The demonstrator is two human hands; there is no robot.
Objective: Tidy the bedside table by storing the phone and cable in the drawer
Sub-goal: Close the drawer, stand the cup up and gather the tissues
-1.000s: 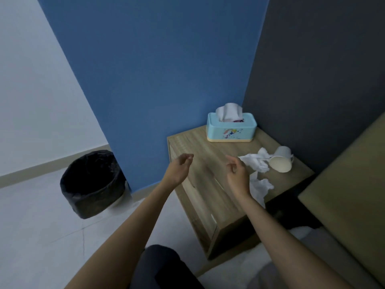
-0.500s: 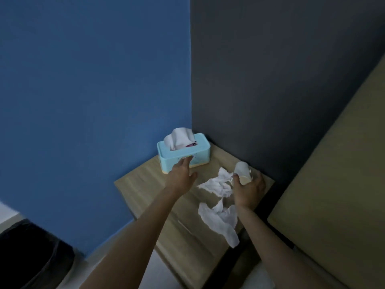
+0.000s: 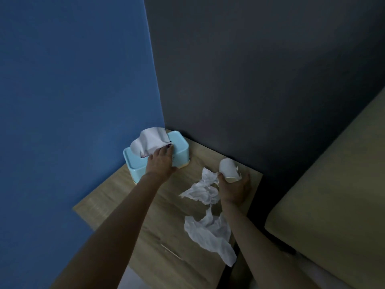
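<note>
No phone or cable shows anywhere in view. The wooden bedside table (image 3: 145,205) stands in the corner of the room. My left hand (image 3: 160,163) lies over the light blue tissue box (image 3: 181,151) at the table's back, fingers wrapped on its front and top. A white tissue (image 3: 150,140) sticks up from the box. My right hand (image 3: 233,188) grips a white paper cup (image 3: 228,166), held tilted just above the table's right side. The drawer front is out of sight below the frame.
Two crumpled white tissues lie on the table, one (image 3: 202,188) beside my right hand and one (image 3: 210,232) nearer the front edge. A blue wall (image 3: 73,101) is on the left, a dark grey wall (image 3: 260,80) behind. An olive bed surface (image 3: 333,195) sits to the right.
Both hands went forward from above the table front: the left onto the tissue box, the right onto the fallen cup, now lifted. The view swung right, losing the black bin.
</note>
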